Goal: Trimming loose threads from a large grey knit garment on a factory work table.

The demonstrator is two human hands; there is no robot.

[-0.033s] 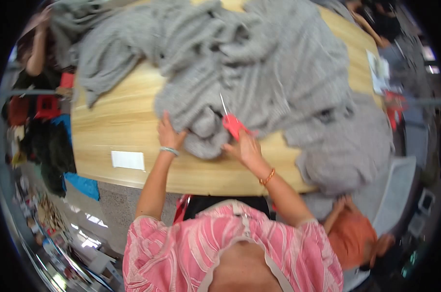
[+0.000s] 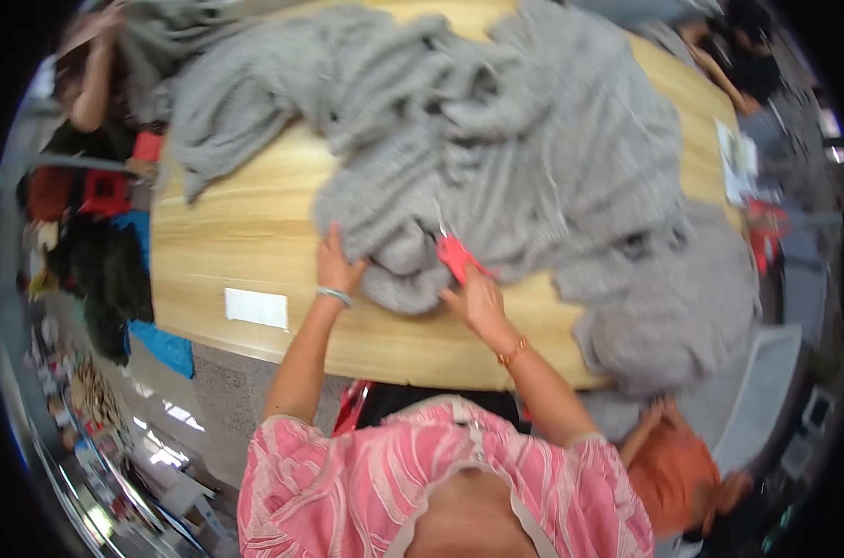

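Note:
A pair of red-handled scissors (image 2: 455, 258) is in my right hand (image 2: 481, 303), its thin metal blades pointing away from me over a heap of grey knitted fabric (image 2: 589, 139). My left hand (image 2: 339, 267) rests at the near left edge of the fabric, fingers stretched out and thumb apart. Between the two hands lies a bunched, rolled part of the knit (image 2: 401, 274). The blade tips are blurred against the grey, so I cannot tell whether they touch it.
The wooden table (image 2: 236, 232) bears a white paper rectangle (image 2: 255, 308) at its near left. More grey knit hangs off the right edge near a person in orange (image 2: 673, 474). Other people stand at the far corners. Dark cloth (image 2: 101, 279) is piled left of the table.
The whole view has shifted slightly, so the table and hands appear a little lower and to the right. Against the fabric, both hands and the scissors stay about where they were.

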